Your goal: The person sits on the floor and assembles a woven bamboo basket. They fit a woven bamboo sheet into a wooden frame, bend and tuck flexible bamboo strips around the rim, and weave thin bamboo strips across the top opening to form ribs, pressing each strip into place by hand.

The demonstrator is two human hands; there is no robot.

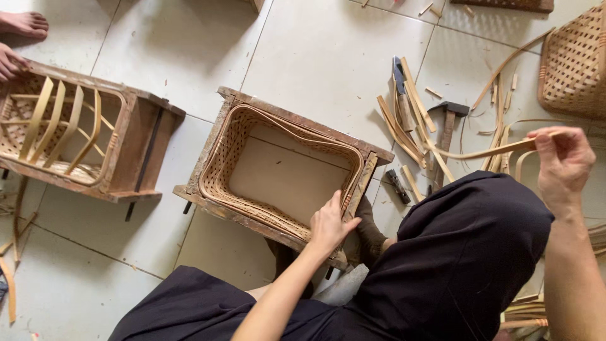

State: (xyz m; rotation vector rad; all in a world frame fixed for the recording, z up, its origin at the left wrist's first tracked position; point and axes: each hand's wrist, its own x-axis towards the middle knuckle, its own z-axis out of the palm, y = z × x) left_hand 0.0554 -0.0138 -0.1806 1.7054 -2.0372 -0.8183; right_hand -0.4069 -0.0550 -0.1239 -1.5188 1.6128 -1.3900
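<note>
A woven bamboo basket [221,170] sits inside a rectangular wooden frame [297,120] on the tiled floor in front of me. My left hand [329,222] rests on the basket's near right rim, fingers pressing the weave against the frame. My right hand [562,161] is raised at the right and pinches the end of a long thin bamboo strip [486,152], which runs left toward a pile of strips. My dark-clothed knee [467,246] fills the lower right.
A second wooden frame [142,148] with a half-woven basket stands at the left, with another person's foot [24,24] and hand [9,62] beside it. A knife [399,74], a hammer [448,123] and loose bamboo strips [404,126] lie right of my frame. A finished woven basket [574,63] is at the top right.
</note>
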